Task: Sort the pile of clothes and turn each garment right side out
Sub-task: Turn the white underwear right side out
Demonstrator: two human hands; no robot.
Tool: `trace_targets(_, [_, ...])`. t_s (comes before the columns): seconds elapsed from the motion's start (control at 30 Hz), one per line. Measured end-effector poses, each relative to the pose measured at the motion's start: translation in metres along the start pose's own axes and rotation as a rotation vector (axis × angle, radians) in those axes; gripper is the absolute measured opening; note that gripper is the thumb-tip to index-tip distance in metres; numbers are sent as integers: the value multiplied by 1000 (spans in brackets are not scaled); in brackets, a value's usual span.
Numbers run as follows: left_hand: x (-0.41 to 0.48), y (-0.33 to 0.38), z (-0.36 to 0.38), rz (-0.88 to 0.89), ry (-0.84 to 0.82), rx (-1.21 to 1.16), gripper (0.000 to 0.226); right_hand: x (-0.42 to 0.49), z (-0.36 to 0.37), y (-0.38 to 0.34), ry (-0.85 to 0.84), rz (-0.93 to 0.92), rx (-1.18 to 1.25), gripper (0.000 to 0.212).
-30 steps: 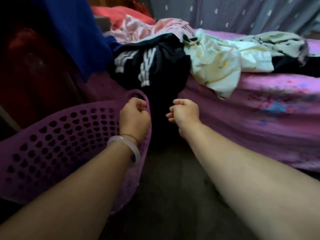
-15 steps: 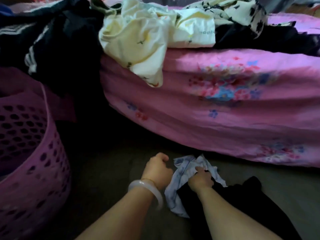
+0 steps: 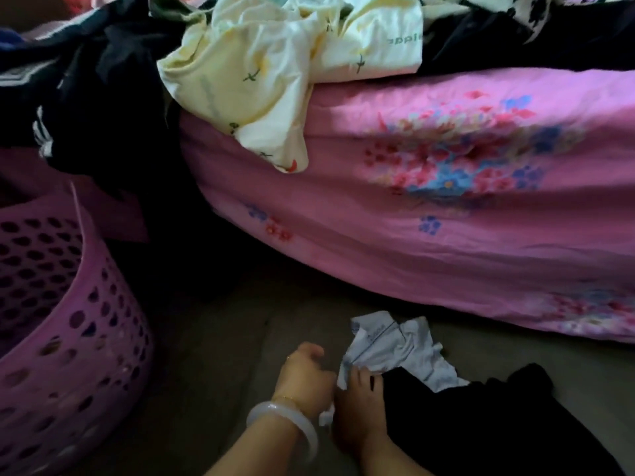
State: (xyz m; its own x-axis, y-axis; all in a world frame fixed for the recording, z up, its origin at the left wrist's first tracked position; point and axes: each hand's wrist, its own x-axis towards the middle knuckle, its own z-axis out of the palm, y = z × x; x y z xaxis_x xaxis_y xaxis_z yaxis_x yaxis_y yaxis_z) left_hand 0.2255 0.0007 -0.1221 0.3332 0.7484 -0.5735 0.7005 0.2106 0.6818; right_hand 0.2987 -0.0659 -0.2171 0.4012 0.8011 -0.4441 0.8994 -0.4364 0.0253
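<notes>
A small pale blue garment (image 3: 395, 352) lies crumpled on the floor beside a black garment (image 3: 481, 417). My right hand (image 3: 360, 396) grips the pale blue garment at its near edge. My left hand (image 3: 305, 376), a white bangle on its wrist, is curled at the garment's left edge, and a bit of pale cloth shows under it. On the bed above sits the pile: a cream printed garment (image 3: 261, 73) hanging over the edge, a dark garment with white stripes (image 3: 86, 97) at the left, and black clothes (image 3: 532, 39) at the back right.
A purple perforated laundry basket (image 3: 68, 324) stands on the floor at the left. The bed's pink floral sheet (image 3: 446, 201) hangs down to the floor across the right. Grey floor (image 3: 213, 355) lies between basket and hands.
My view dropped from the bed and basket to the floor. Both hands came down from in front of the bed to the pale blue garment, and the right hand took hold of it.
</notes>
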Motion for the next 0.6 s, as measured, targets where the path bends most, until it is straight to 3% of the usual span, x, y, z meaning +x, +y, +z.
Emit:
trace_targets(0.13, [-12, -6, -20, 0, 30, -33, 48, -5, -26, -14, 140, 45, 347, 34])
trace_targets(0.23, [-23, -7, -45, 131, 94, 110, 64, -2, -83, -16, 163, -11, 1018, 24])
trace_targets(0.37, [-40, 7, -80, 394, 43, 250, 78, -20, -161, -17, 201, -294, 1567, 17])
trace_targets(0.43, [-45, 12, -94, 422, -66, 275, 63, -44, -196, -15, 41, -417, 1805, 22])
trace_targets(0.5, [-55, 19, -110, 420, -193, 257, 40, -60, -220, -13, 8, -508, 1858, 28])
trace_targets(0.6, [-63, 25, -133, 463, -260, 204, 31, -76, -241, -12, 214, -421, 1672, 42])
